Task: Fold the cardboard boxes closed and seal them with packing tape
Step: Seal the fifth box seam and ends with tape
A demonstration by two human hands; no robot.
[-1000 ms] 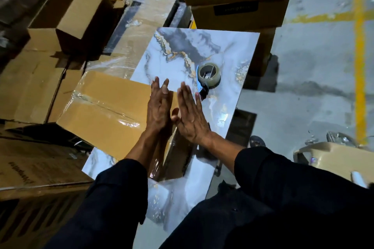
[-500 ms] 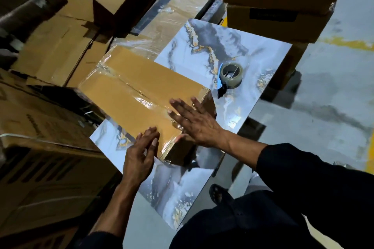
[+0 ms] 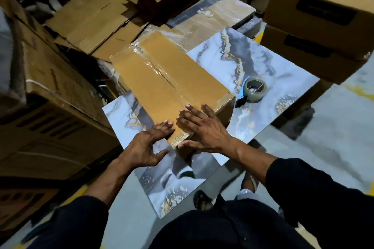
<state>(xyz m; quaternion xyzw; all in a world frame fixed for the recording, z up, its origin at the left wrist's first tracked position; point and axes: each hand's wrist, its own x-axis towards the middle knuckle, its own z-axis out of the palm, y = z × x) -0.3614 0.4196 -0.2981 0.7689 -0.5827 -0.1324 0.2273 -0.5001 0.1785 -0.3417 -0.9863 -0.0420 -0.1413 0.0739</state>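
At frame centre the taped cardboard box [image 3: 172, 87] lies on a marbled slab [image 3: 283, 79], both the left hand [image 3: 148, 143] and right hand [image 3: 204, 129] flat, fingers spread, holding nothing, apparently smoothing its near end; next likely needs the tape dispenser [image 3: 253, 90], centre-right.

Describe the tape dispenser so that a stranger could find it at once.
Start at the marble-patterned board in the middle. On it lies a long taped box; the tape dispenser stands just beyond its right end. It is the only round, grey thing among brown cardboard.
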